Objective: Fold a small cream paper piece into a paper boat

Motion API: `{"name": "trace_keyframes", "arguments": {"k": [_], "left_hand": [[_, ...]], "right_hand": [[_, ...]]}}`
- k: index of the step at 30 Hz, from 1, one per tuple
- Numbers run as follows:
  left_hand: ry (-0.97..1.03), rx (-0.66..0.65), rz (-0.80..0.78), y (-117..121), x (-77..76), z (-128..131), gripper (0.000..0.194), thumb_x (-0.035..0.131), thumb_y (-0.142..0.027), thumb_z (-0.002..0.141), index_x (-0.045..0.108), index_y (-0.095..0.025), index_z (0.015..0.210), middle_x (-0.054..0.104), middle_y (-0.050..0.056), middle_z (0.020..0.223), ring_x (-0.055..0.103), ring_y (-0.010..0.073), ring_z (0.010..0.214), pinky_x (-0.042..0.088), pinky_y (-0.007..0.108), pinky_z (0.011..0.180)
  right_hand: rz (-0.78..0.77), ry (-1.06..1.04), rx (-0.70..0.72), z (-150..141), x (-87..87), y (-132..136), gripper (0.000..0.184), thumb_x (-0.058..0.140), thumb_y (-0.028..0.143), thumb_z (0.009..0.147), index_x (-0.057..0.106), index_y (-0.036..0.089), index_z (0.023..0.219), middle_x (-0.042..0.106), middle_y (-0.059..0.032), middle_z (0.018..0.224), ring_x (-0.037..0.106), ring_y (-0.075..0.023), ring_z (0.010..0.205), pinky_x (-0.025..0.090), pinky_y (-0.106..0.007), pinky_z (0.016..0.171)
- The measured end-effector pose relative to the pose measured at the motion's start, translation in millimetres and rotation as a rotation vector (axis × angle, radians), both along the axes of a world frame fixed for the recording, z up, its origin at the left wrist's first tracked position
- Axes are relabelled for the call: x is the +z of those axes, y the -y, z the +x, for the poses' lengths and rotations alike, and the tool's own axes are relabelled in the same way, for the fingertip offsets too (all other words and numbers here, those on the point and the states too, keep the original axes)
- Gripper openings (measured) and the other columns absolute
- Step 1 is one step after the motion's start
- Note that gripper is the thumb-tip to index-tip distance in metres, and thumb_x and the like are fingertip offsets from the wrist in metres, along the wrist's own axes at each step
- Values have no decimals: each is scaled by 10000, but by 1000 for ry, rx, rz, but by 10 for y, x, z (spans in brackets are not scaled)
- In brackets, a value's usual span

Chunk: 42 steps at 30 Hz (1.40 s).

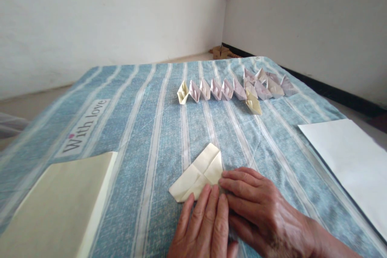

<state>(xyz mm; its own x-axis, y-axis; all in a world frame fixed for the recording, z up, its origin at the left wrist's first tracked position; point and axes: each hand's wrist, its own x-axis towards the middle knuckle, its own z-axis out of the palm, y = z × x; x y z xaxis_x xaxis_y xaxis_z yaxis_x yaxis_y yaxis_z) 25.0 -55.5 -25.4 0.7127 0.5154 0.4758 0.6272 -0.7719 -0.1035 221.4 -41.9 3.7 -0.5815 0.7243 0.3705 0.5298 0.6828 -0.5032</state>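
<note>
A pale yellow sheet of folded paper with crossing creases lies on the striped cloth in front of me. My left hand rests flat on its near edge, fingers stretched out and slightly apart. At the paper's right corner is my right hand, its fingers extended and touching the edge, its thumb partly hidden. The paper's near corner is covered by my hands. Farther back stands a row of small folded paper boats, with a yellow paper boat at its left end and another yellow boat in front of the right-hand cluster.
A blue striped tablecloth covers the table. On the left lies a thick stack of yellowish paper; on the right, a stack of white paper. Pale walls meet behind, with a small cardboard box on the floor.
</note>
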Motion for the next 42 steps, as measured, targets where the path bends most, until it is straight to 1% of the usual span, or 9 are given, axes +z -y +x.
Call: {"name": "trace_keyframes", "arguments": {"k": [7,12,14,18,21,28,32,36,42], "left_hand": [[13,0,-9,-17,26,18,376,409,-313,951,611,-73,1160,715,115,1167,669,255,1074,485,416,879],[50,23,-22,0,21,33,355,435,-272,929,603,-54,1154,712,139,1165,668,265,1079,506,422,877],[57,20,-36,7,15,27,348,456,-271,919,608,-53,1144,708,147,1172,662,276,1089,514,431,878],[53,4,-74,12,26,6,336,481,-269,908,619,-55,1128,695,165,1189,647,293,1116,530,445,879],[57,-5,-80,12,51,-1,332,491,-275,905,629,-61,1118,694,172,1188,642,302,1123,542,450,877],[76,2,-95,-1,69,19,300,471,-256,918,654,-86,1084,699,165,1175,642,302,1117,558,455,880],[98,0,-99,0,65,32,298,468,-266,924,659,-89,1069,694,171,1172,635,307,1121,559,470,893],[130,3,-140,6,94,33,280,467,-245,923,660,-96,1060,694,167,1163,632,303,1126,557,467,914],[165,-21,-184,-23,133,-1,262,481,-213,907,656,-111,1074,697,156,1161,646,302,1105,572,485,893]], "right_hand": [[-48,-84,8,45,6,-34,210,537,63,861,658,121,1022,672,-128,1091,611,-221,1058,478,-403,970],[-21,-135,-40,72,-55,-34,222,536,34,852,658,101,1026,677,-115,1030,618,-214,1055,483,-391,991],[24,-164,-133,79,-104,-33,218,518,18,856,663,96,999,677,-122,1038,614,-218,1071,485,-395,996],[113,-180,-399,85,-201,-44,221,510,9,861,684,98,963,677,-142,1068,608,-243,1074,505,-430,951],[94,-202,-471,88,-230,-60,206,522,27,871,698,110,940,682,-134,1057,612,-243,1059,508,-440,939],[-2,-320,-501,108,-219,-87,177,548,89,889,707,151,933,696,-104,1008,636,-211,1008,535,-403,908],[-13,-346,-496,106,-219,-93,169,556,104,889,710,165,923,700,-99,992,639,-211,994,543,-406,890],[-5,-354,-490,102,-202,-100,168,556,118,890,715,166,915,703,-101,971,643,-218,976,550,-415,870],[-12,-357,-479,114,-199,-107,163,562,131,885,719,172,904,707,-97,962,651,-216,954,554,-407,858]]}}
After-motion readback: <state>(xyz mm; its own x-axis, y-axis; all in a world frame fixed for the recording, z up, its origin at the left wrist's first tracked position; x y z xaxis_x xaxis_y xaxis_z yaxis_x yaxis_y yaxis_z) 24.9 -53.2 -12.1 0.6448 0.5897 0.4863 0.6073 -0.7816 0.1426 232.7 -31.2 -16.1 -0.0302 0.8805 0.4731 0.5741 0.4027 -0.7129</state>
